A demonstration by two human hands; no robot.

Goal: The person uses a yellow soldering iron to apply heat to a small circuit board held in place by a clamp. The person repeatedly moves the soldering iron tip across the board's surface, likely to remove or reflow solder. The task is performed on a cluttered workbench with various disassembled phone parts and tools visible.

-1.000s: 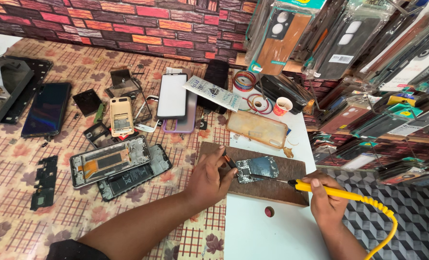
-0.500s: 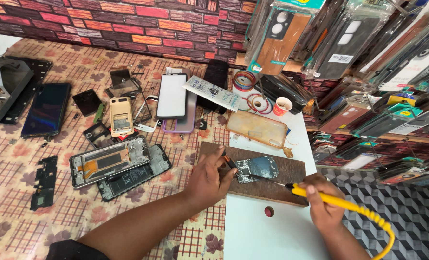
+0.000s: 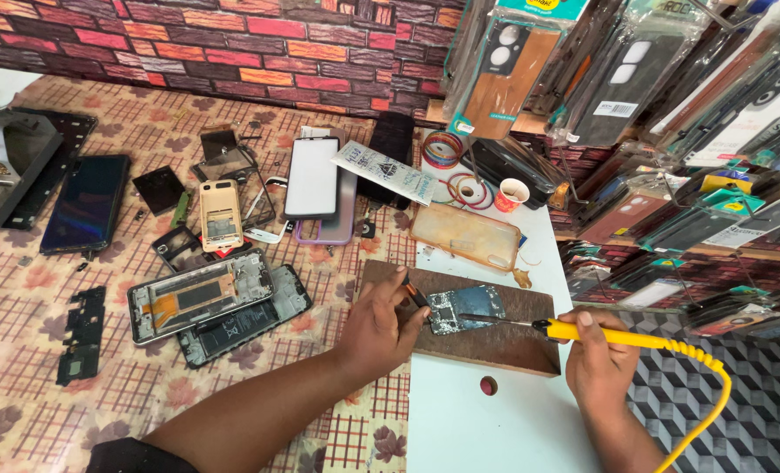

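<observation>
My right hand has slid the yellow soldering iron tip onto the circuit board.
Left hand pinches tweezers tight; soldering seems underway, unfinished.

Head camera, looking down, close above workbench

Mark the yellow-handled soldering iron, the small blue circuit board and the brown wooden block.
yellow-handled soldering iron (image 3: 596,332), head view, on the handle.
small blue circuit board (image 3: 465,307), head view, its middle.
brown wooden block (image 3: 504,343), head view, bare top face.

Phone repair shop — hanging phone cases
</observation>
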